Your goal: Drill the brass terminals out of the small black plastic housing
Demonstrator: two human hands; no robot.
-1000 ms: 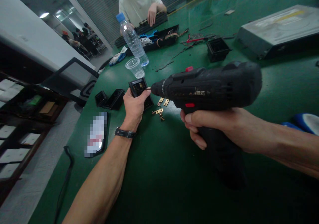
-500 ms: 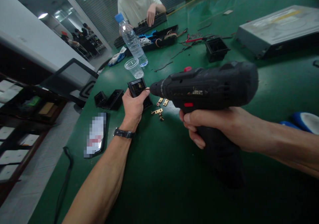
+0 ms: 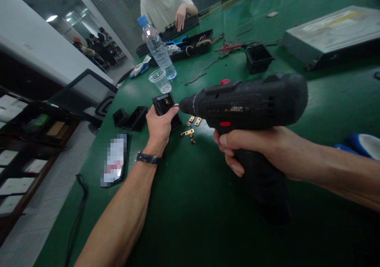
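Observation:
My right hand [image 3: 237,148] is wrapped round the grip of a black cordless drill [image 3: 246,102] with red buttons. The drill points left, and its bit reaches the small black plastic box [image 3: 161,104] that my left hand [image 3: 160,126] grips above the table. Whether the bit touches a screw there is hidden by my left thumb. A brass-coloured piece shows inside the box. Just right of that hand, several small brass plates [image 3: 189,132] and screws [image 3: 192,139] lie on the green table [image 3: 190,203].
Left of my hand are black boxes [image 3: 135,118] and a phone [image 3: 114,160]. Behind stand a plastic cup [image 3: 160,81] and a water bottle [image 3: 158,49]. Another black box [image 3: 258,59] and a grey metal case [image 3: 335,35] sit at the back right. A person [image 3: 169,7] works across the table.

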